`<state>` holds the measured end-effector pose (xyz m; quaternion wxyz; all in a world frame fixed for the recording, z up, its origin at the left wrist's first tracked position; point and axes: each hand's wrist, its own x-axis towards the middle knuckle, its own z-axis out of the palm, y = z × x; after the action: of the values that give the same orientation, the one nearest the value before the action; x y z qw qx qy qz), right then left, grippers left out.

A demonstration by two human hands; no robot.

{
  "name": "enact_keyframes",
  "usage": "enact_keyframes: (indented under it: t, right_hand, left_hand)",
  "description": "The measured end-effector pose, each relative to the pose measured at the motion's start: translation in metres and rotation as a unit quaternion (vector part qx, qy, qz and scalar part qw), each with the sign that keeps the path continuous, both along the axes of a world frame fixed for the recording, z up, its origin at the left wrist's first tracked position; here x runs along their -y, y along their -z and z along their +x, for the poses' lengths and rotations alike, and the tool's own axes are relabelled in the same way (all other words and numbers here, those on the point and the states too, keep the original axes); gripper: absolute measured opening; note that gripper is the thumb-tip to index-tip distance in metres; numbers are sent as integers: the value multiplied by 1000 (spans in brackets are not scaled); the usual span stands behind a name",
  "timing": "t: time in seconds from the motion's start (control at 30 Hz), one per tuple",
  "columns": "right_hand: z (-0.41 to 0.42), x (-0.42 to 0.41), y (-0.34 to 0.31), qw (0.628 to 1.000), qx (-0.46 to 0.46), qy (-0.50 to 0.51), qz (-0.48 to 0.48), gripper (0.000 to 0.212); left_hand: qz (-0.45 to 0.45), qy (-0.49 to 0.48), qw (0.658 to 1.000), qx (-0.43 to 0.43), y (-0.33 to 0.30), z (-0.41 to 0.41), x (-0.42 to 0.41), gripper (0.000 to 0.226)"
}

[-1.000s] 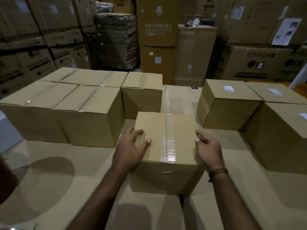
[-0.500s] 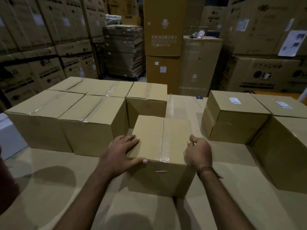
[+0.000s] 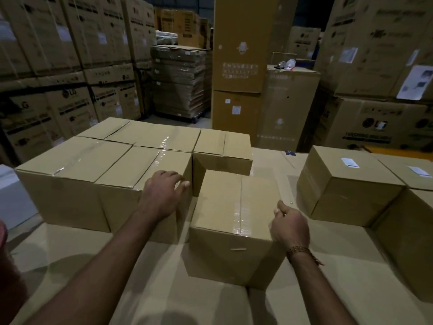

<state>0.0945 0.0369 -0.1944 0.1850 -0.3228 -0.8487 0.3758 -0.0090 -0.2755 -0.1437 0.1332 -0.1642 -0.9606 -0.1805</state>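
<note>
Small box (image 3: 222, 202) sits on the cardboard-covered surface (image 3: 206, 306), middle of view. It is just beside the bigger box (image 3: 131, 170) on its left, and its far corner is close against another box (image 3: 222, 148) behind. A labelled box (image 3: 339, 186) stands apart to the right.

Handling, judged: plain corrugated carton, stiff walls, top seam sealed with glossy tape (image 3: 239, 214). Weight unknown; size suggests a two-hand lift is easy. Cardboard gives fair friction, the tape is slick, so keep off the seam. Best hold is palms on opposite side walls, low, or fingers under the bottom edges. Corners will crush if dropped.

Left hand (image 3: 161, 195): arm stretched forward, fingers spread and loosely bent over the near corner of the bigger box, holding nothing, clear of the small box.

Right hand (image 3: 290, 225): wrist with bracelet (image 3: 298, 250), back of hand up, fingers curled at the small box's upper right edge. Whether they grip or merely press, I cannot tell.
</note>
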Motion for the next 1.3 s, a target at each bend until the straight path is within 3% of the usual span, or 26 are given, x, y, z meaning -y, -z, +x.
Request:
enact_keyframes:
  t: [0.2, 0.4, 0.5, 0.6, 0.73, 0.93, 1.3]
  right_hand:
    - [-32, 11, 6, 999, -29, 6, -33, 38]
    - [-62, 23, 5, 999, -24, 4, -28, 37]
    - [-74, 27, 3, 1000, -22, 2, -21, 36]
    - [-84, 29, 3, 999, -23, -1, -23, 39]
    - [-96, 31, 2, 1000, -21, 0, -12, 36]
    - [-108, 34, 0, 1000, -16, -18, 8, 35]
    - [-119, 32, -3, 1000, -5, -28, 10, 39]
  left_hand:
    - [26, -4, 998, 50, 19, -34, 32, 43]
    - [8, 31, 996, 80, 20, -36, 43, 96]
    - [-67, 60, 990, 105, 10, -36, 45, 122]
    - [-147, 78, 981, 103, 5, -41, 46, 132]
    - [-187, 71, 976, 91, 5, -43, 41, 110]
    - [-177, 55, 978, 95, 5, -45, 31, 79]
    - [-200, 37, 976, 84, 3, -47, 25, 60]
